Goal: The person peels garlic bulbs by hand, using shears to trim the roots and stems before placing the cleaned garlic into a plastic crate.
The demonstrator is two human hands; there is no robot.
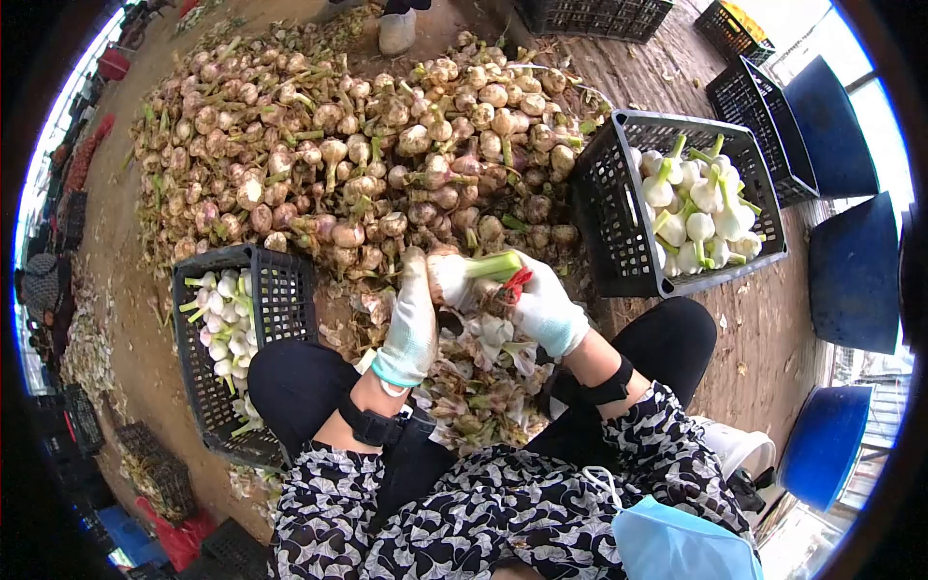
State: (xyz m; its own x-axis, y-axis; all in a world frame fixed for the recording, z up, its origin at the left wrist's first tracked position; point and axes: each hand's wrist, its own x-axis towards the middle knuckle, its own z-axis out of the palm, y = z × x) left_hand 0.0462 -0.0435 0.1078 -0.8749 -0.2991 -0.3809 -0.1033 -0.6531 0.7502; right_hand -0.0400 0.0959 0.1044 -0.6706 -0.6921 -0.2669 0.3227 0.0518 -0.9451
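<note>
Both my hands wear white gloves and meet in front of the large pile of unpeeled garlic [319, 145]. Closed on a garlic bulb [449, 277] is my left hand [411, 324], at the bulb's left side. My right hand [548, 309] is closed around the green stem of the same bulb, and something red shows at its fingers. What the red thing is, I cannot make out. Loose skins [483, 387] lie below my hands, between my legs.
Black crates with white garlic stand on the right [609, 213] and left [188, 377]. More black crates [764, 121] and blue tubs [851, 271] line the right side. A person's boot [396, 33] is behind the pile. Another person [43, 285] is at the far left.
</note>
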